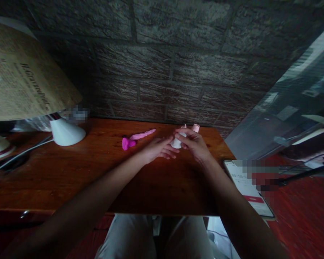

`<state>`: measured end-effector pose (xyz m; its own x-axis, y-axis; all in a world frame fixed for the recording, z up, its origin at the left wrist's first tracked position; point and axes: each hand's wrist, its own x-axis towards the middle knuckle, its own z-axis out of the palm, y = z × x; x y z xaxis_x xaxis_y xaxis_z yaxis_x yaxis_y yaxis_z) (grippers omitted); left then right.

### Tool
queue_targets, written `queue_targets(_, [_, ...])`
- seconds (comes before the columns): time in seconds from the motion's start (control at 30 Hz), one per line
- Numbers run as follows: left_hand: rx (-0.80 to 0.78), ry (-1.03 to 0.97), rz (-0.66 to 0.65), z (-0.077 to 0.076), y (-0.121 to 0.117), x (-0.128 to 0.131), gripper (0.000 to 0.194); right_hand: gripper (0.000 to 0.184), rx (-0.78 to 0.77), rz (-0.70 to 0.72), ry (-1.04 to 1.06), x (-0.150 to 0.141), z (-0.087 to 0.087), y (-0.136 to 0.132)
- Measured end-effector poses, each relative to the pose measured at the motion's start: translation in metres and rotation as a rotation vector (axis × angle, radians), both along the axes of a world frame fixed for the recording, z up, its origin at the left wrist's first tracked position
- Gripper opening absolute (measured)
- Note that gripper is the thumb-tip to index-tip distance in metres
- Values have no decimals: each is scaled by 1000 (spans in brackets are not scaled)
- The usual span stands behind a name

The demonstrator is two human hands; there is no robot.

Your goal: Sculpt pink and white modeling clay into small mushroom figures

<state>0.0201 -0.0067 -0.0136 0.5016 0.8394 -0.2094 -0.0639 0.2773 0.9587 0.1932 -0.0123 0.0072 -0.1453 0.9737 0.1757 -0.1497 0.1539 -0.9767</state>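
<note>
The right hand (196,143) of the person at the wooden table (91,172) has a small white clay-like lump (176,143) pinched between thumb and fingers, raised over the tabletop toward its back edge. The left hand (160,147) is just beside it, palm turned inward and fingers loosely spread, closed round nothing; whether its foremost fingertips touch the white piece cannot be made out.

The white lump looks matt and smooth, wider at its lower end, and should be very light, to judge by the easy pinch. It probably handles like soft modelling clay — more likely to dent than to snap, and tacky rather than slippery. The thicker lower part seems the best place to hold, with flat finger pads and little pressure; a hard squeeze at the narrower top could leave prints or pull it out of shape.

To the left on the table lies a knobbly magenta lump (128,143), close against a pale pink tapering strip (143,134) with a twisted look. The strip would likely bend or stretch if lifted by its thin tip — the thicker end, or support along its length, would suit it better. Another pale pink piece (196,127) shows just behind the right hand, partly hidden.
</note>
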Motion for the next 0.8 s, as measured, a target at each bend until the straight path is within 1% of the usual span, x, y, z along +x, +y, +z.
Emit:
queue_targets(0.13, [-112,11,-38,2,-2,0,57,36,14,108,-42,2,-2,-2])
queue_targets(0.23, [-146,19,-61,3,-2,0,61,33,41,127,-66,2,-4,-2])
queue_targets(0.37, [-171,16,-59,3,-2,0,56,33,66,149,-114,2,-4,0])
queue_targets(0.47, [-162,-3,-19,-2,0,-1,50,34,105,167,-136,1,-4,0])
queue_targets(0.57, [-137,-7,26,-6,0,0,49,34,124,155,-133,-1,-6,1])
queue_targets(0.7, [-117,2,70,-5,-1,3,53,35,113,129,-119,-1,-10,4])
queue_targets(0.8, [-87,-22,81,-2,-2,5,52,36,121,94,-101,1,-11,5])
